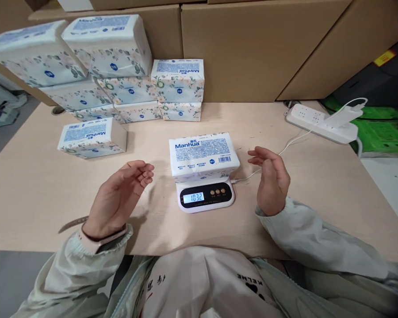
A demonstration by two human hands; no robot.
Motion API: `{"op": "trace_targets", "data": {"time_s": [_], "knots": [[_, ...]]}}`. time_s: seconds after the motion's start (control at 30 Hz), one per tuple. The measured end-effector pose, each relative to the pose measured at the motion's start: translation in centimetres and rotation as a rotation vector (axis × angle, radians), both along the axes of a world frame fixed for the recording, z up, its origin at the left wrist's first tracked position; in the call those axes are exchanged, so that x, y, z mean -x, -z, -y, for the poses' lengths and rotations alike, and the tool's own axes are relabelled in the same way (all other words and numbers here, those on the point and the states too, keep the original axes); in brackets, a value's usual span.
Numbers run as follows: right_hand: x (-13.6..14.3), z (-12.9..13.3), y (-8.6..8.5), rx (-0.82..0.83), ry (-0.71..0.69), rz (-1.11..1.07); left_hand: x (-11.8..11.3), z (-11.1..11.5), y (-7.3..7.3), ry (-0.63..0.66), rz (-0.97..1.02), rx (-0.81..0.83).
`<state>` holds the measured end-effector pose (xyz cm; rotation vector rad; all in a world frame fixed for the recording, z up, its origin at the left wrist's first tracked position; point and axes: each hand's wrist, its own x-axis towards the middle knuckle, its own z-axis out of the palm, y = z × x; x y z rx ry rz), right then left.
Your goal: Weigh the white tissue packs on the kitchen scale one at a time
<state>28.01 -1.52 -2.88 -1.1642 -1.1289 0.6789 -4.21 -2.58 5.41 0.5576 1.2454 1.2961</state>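
Observation:
A white and blue pack of tissues lies on top of a small digital kitchen scale, whose lit display reads 103.2. To the left of the pack, my left hand hovers with its fingers apart and nothing in them. On the other side, my right hand is held up, also empty, with thumb and fingers spread. Neither hand touches the pack or the scale. Another tissue pack rests on the table, beyond my left hand.
Several tissue packs are stacked at the back left. Cardboard boxes line the rear of the table. A white power strip lies at the right, its cable running to the scale. A green crate stands beyond.

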Motion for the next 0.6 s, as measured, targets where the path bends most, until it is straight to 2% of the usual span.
{"op": "trace_targets", "data": {"time_s": [0.07, 0.13, 0.27, 0.33, 0.43, 0.53, 0.6], "knots": [[-0.2, -0.2, -0.5, 0.106, -0.021, -0.009, -0.5, 0.0, -0.6, 0.007, 0.02, 0.107], [-0.1, -0.2, -1.2, 0.194, -0.129, 0.008, -1.3, 0.0, -1.5, 0.074, 0.005, 0.132], [0.5, -0.4, -2.6, 0.278, -0.451, 0.082, -4.0, -0.4, -3.5, 0.396, -0.039, 0.06], [0.1, -1.8, -2.7, 0.246, -0.472, 0.12, -5.7, -1.9, -4.0, 0.536, -0.061, -0.023], [-2.1, -6.6, -1.7, 0.159, -0.307, 0.148, -8.7, -6.4, -3.3, 0.645, -0.078, -0.108], [-5.7, -12.9, 0.3, 0.105, -0.139, 0.19, -12.2, -12.9, -1.2, 0.691, -0.059, -0.081], [-8.1, -16.4, 1.5, 0.071, -0.06, 0.249, -15.3, -17.1, 0.4, 0.662, -0.027, -0.038]]}}
